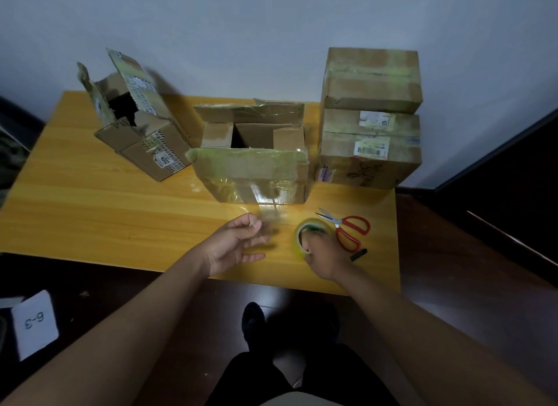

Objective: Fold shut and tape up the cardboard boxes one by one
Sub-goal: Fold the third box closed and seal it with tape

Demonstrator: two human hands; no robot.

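Head view puts a white card [35, 324] marked 6-3 at your far left, its lower edge lost in dark floor. On the yellow table [90, 212], the left box [142, 133] stands tilted with flaps up and a black, unreadable inside. The middle box [252, 158] is open too, its front glazed with shiny tape. Your left hand [234, 245] pinches a clear strip of tape [268, 221], thumb to forefinger, other fingers spread; the strip is blurred and hard to trace. Your right hand [324, 259] grips the tape roll [312, 235], fingers through its hole and partly hidden. Red scissors [347, 230] lie just beside it. Two sealed boxes [370, 118] are stacked at the right.
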